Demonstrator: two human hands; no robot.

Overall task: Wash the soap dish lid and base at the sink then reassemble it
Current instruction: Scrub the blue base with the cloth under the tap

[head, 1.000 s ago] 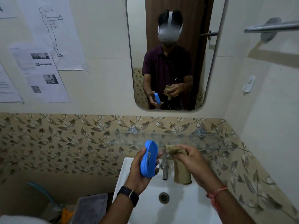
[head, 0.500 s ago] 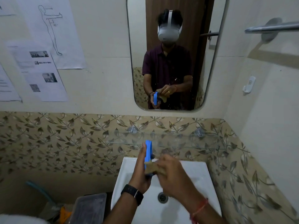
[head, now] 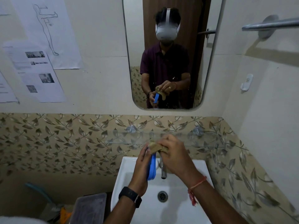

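**Blue soap dish part scrubbed above the basin**

Blue plastic, the soap dish part stands on edge, clasped in the left hand. The right hand pinches a tan scrub pad against its top, just beyond the left fingertips. The tap sits partly hidden behind both hands, above the white sink.

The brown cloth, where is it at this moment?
In the head view, the brown cloth is in the right hand, pressed on the top of the blue soap dish piece, above the sink.

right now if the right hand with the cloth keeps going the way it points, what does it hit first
The right hand points left, so its cloth meets the blue soap dish piece in the left hand first; they already look touching.
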